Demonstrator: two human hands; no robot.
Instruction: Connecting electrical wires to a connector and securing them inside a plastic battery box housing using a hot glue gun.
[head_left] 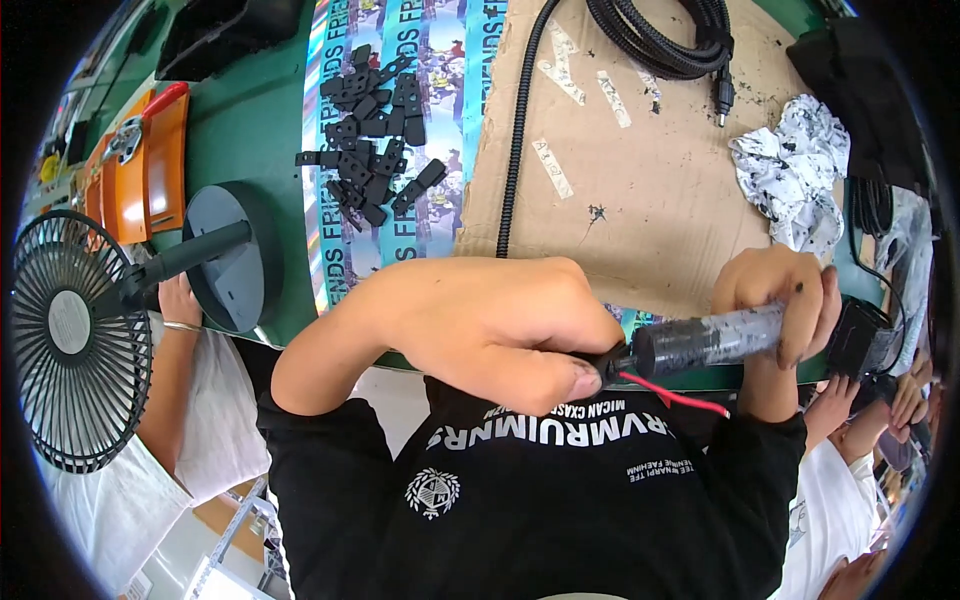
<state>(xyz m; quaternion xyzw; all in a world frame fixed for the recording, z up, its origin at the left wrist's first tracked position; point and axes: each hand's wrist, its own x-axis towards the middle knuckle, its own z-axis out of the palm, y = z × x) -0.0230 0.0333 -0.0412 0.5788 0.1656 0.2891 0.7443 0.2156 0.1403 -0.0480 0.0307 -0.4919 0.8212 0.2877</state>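
Observation:
My left hand (490,325) is closed, thumb and fingers pinched around a small black part (607,362) that is mostly hidden. A red wire (675,397) sticks out beside that part, toward the right. My right hand (785,290) wraps round the far end of a dark grey cylindrical tool (710,340) with a mottled, worn surface. The tool lies almost level, its black narrow end meeting the part at my left fingertips. Whether the two are joined there I cannot tell. Both hands are held at the table's near edge, in front of my black shirt.
Loose small black pieces (370,135) lie on a patterned sheet (440,130). Cardboard (620,220) bears a coiled black cable (665,45) and tape strips. A stained white cloth (795,165) lies right, near a black box (858,335). At left stands a fan (75,330); people sit on both sides.

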